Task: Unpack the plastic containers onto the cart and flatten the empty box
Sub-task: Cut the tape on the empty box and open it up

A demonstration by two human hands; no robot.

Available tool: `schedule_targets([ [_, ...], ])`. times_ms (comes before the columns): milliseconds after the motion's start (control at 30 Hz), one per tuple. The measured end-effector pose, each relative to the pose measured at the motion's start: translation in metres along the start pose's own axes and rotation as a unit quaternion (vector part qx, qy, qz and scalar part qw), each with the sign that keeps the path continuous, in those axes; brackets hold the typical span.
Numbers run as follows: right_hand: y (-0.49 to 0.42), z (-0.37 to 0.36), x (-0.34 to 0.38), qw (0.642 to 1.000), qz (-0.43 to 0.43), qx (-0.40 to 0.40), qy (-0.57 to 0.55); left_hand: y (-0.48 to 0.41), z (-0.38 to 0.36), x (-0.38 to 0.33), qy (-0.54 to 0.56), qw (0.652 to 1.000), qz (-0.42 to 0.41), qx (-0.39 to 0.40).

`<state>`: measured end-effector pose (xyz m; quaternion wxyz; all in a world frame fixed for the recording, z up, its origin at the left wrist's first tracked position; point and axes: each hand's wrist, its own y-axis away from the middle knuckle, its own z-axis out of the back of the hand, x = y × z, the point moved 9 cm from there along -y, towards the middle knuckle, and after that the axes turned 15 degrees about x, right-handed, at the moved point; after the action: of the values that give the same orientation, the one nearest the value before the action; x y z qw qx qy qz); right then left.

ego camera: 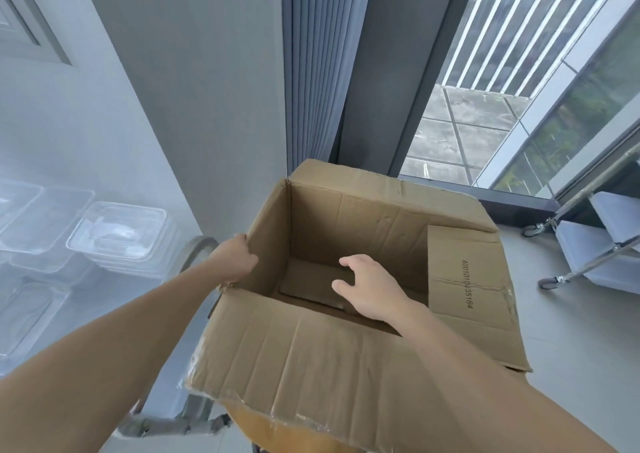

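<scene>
Could slide the cardboard box point(329, 366) off its support if hauled by one wall alone; cannot tell what props it up, apart from an orange strip point(249, 426) showing below the near flap. Could sweep into the clear plastic containers point(117, 234) stacked on the cart point(173, 425) just to the left, if swung that way during collapsing. Might tear at the creased corners if forced flat before the bottom flaps are released.

Gripped at the top edge of its left wall by the left hand point(239, 260), fingers curled over the rim. Entered from above by the right hand point(370, 290), fingers loosely spread, holding nothing, apparently clear of the cardboard.

Stands open-topped between the cart and a second trolley point(585, 245) well apart on the right. Looks empty, with only bare bottom flaps inside. Shows worn, heavily creased brown board, top flaps splayed outward, a printed number on the right flap, and tape remnants point(304, 418) along the near edge.
</scene>
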<state>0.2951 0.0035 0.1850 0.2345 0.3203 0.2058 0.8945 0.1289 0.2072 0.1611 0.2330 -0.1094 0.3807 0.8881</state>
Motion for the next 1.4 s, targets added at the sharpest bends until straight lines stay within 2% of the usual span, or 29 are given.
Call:
schedule_targets([
  [100, 0.01, 0.007, -0.027, 0.999, -0.039, -0.021, 0.022, 0.006, 0.004, -0.015, -0.093, 0.991, 0.047, -0.079],
  [167, 0.017, 0.011, -0.044, 0.997, -0.067, -0.029, 0.038, 0.01, -0.003, -0.034, -0.136, 0.984, 0.052, -0.1],
  [367, 0.047, 0.021, -0.098, 0.966, -0.196, -0.074, 0.153, 0.017, -0.038, -0.103, -0.232, 0.968, -0.013, -0.089],
  [467, 0.055, 0.017, -0.118, 0.958, -0.23, -0.065, 0.155, 0.023, -0.059, -0.144, -0.247, 0.965, -0.061, -0.06],
  [667, 0.076, 0.027, -0.13, 0.963, -0.234, -0.096, 0.092, 0.032, -0.107, -0.22, -0.267, 0.948, -0.171, -0.005],
  [833, 0.109, 0.062, -0.116, 0.968, -0.183, -0.169, -0.04, 0.038, -0.131, -0.266, -0.247, 0.935, -0.249, 0.049],
  [1000, 0.158, 0.093, -0.121, 0.952, -0.172, -0.209, -0.143, 0.038, -0.145, -0.295, -0.232, 0.927, -0.282, 0.081],
  [1133, 0.2, 0.116, -0.159, 0.934, -0.168, -0.249, -0.194, 0.042, -0.162, -0.311, -0.223, 0.921, -0.297, 0.112],
  [1200, 0.218, 0.126, -0.185, 0.924, -0.201, -0.286, -0.158, 0.045, -0.168, -0.318, -0.221, 0.919, -0.304, 0.117],
  [1267, 0.23, 0.131, -0.204, 0.911, -0.251, -0.317, -0.076, 0.048, -0.174, -0.323, -0.218, 0.918, -0.309, 0.121],
  [1400, 0.229, 0.115, -0.221, 0.875, -0.346, -0.324, 0.098, 0.053, -0.184, -0.329, -0.22, 0.916, -0.313, 0.123],
])
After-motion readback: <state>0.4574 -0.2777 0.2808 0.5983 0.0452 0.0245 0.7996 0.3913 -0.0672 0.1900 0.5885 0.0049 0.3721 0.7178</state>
